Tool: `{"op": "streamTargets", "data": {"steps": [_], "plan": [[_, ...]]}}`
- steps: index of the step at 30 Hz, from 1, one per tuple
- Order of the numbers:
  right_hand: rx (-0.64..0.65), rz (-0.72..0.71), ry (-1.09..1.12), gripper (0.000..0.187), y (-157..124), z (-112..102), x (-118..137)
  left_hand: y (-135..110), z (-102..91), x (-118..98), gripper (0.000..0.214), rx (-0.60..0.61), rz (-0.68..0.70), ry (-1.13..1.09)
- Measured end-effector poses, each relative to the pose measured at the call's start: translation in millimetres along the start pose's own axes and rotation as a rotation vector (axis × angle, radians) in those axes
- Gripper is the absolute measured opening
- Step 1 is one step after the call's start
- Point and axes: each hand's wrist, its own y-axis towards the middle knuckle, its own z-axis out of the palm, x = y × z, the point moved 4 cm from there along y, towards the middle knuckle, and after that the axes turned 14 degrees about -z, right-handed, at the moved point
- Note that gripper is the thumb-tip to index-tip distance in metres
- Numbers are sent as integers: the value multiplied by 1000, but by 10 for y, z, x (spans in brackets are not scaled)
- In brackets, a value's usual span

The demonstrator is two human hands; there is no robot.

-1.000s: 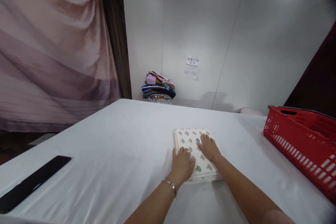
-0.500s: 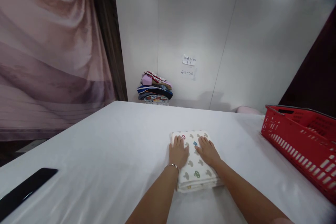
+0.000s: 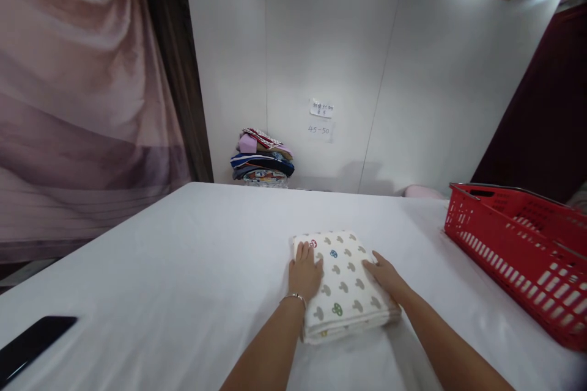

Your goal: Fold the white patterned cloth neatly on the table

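A folded white cloth with grey, red, blue and green mushroom prints lies in front of me, several layers thick. My left hand, with a bracelet at the wrist, rests flat on its left part, fingers stretched forward. At the right edge, my right hand has its thumb on the top layer and its fingers along the side, the tips partly hidden.
The cloth lies on a white-covered table. A red plastic basket stands on the right, and a black phone-like object lies at the left. Behind the far edge is a stack of folded fabrics, near paper notes on the wall.
My right hand has moved from the top of the cloth to its right edge. My left hand still presses on the left part. The view has shifted slightly.
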Motion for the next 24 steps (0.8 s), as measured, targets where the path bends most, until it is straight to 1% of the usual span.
{"op": "streamTargets", "data": {"steps": [3, 5, 6, 7, 9, 10, 12, 15, 18, 20, 24], "plan": [[40, 53, 143, 89, -92, 0, 0, 9, -18, 11, 50, 23, 17, -45], [57, 53, 178, 92, -114, 14, -1, 11, -42, 28, 50, 24, 13, -101], [55, 45, 171, 91, -114, 22, -4, 8, -64, 46, 51, 7, -14, -134], [47, 34, 154, 90, -109, 28, -8, -2, -92, 72, 53, -20, -61, -167], [25, 9, 120, 88, -93, 33, -11, -47, -149, 136, 59, -65, -201, -226], [21, 5, 108, 88, -87, 32, -11, -83, -169, 165, 62, -60, -276, -250], [33, 15, 98, 90, -83, 13, -7, -169, -188, 196, 65, 12, -385, -285], [77, 46, 151, 91, -93, -46, 0, -288, -211, 203, 64, 123, -450, -323], [118, 79, 249, 90, -114, -83, -14, -349, -222, 227, 65, 159, -483, -363], [134, 82, 273, 89, -134, -76, -32, -356, -210, 255, 67, 174, -495, -402], [92, 49, 250, 82, -180, -40, -50, -329, -165, 306, 72, 196, -501, -541]]}}
